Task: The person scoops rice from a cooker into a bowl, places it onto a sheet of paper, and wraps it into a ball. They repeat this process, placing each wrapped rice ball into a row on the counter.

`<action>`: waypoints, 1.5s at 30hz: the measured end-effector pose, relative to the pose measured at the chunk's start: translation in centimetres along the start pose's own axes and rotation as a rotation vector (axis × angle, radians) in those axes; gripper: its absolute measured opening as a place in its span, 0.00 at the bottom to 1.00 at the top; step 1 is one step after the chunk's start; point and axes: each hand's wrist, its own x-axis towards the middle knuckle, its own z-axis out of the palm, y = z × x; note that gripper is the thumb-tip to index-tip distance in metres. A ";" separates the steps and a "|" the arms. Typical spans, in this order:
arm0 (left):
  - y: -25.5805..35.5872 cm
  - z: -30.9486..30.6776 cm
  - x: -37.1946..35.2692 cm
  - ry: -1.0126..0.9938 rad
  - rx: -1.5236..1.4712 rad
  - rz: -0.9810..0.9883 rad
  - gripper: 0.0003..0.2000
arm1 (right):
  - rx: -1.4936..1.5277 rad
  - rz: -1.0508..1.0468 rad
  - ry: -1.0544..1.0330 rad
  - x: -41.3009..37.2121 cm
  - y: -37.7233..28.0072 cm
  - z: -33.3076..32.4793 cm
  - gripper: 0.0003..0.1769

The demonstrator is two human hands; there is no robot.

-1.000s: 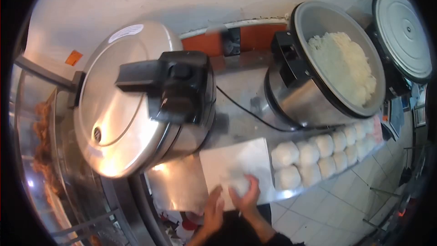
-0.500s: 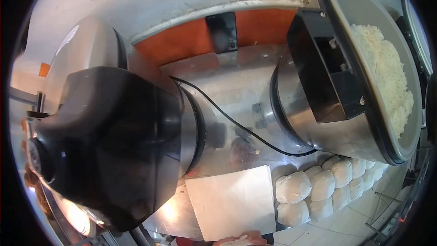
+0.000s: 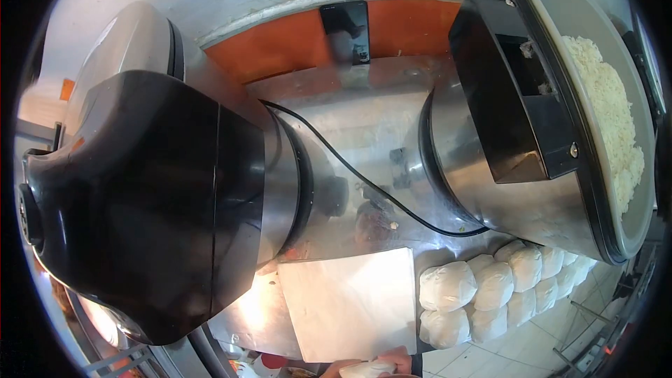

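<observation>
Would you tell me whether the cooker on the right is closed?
No, the cooker stands open, with white rice showing in its pot.

Steel counter (image 3: pixel 364 119) carries rice cookers (image 3: pixel 483 196), paper (image 3: pixel 350 304), wrapped balls (image 3: pixel 448 285).
</observation>
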 end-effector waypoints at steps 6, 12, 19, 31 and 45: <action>-2.3 1.1 -1.4 0.007 -0.001 -0.064 0.35 | 0.004 0.024 -0.050 -0.1 -0.6 -1.3 0.28; -14.0 1.6 -3.3 -0.079 0.712 0.041 0.35 | 0.002 0.029 -0.098 -0.7 -0.9 -2.1 0.25; 5.1 3.2 -6.2 0.064 -0.356 -0.165 0.35 | -0.270 0.127 -0.252 -1.2 -2.0 -3.3 0.26; 10.2 5.0 -5.8 -0.079 -0.168 0.292 0.48 | -0.388 0.279 -0.186 0.6 -11.3 -12.4 0.34; 8.3 -1.4 -2.5 0.558 -0.196 0.394 0.25 | -0.723 0.144 0.927 8.7 -8.2 -54.3 0.37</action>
